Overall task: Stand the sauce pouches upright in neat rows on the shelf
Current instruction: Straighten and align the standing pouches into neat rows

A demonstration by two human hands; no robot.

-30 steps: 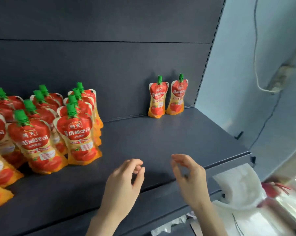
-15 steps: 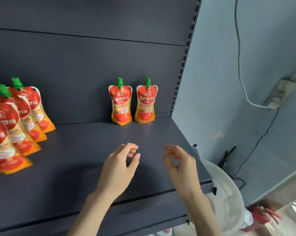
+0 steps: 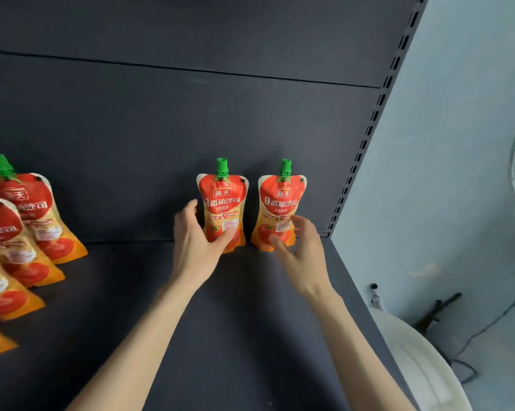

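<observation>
- Thumb and fingers of left hand (image 3: 197, 241) curled round left pouch (image 3: 224, 203), low down.
- Fingers of right hand (image 3: 302, 250) spread wide, just before right pouch (image 3: 281, 200); touch unclear.
- Beyond: both pouches upright, spouts up, against back panel (image 3: 131, 143).

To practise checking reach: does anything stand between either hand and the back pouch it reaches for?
Nothing visible does. The left hand grips the left pouch, thumb across its front; the right hand spreads directly before the right pouch, contact unclear.
</observation>
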